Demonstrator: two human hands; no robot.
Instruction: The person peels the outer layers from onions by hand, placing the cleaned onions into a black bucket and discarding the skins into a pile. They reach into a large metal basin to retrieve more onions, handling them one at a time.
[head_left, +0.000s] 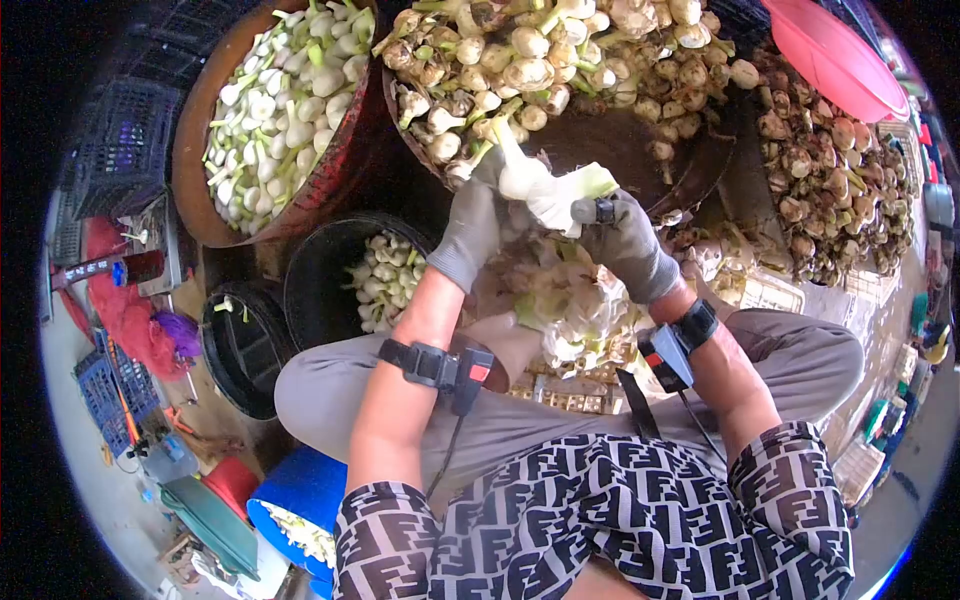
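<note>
At the middle of the clock face, a white garlic bulb point(522, 180) hangs between two gray-gloved hands, its stem pointing toward 11 o'clock. The left hand point(478, 218), at 8 o'clock, is closed around the bulb's near side. At 4 o'clock, the right hand point(628, 242) has its fingers curled in, pinching a flap of pale skin point(562, 196) that spreads from the bulb and is tinged green at its end; a black band point(603, 210) sits on one digit.

Straight below, at 6 o'clock, lies a loose pile of skins point(580, 312), with a pale slatted crate point(570, 396) under it near the person's lap. Toward 8 o'clock stands a black bucket point(312, 268) with white bulbs inside, and just beyond it a second black container point(238, 352).

From 12 to 1 o'clock, a wide round pan point(690, 175) carries heaped bulbs point(530, 70), many soil-stained, part of its dark floor showing. Near 10 o'clock, a tall rust-brown drum point(193, 165) is filled with clean white bulbs point(290, 115).

Farther out, browner bulbs point(835, 185) are massed at 3 o'clock, a pink basin point(840, 55) tilts at 2, and a blue bucket point(310, 480) stands at 7.
</note>
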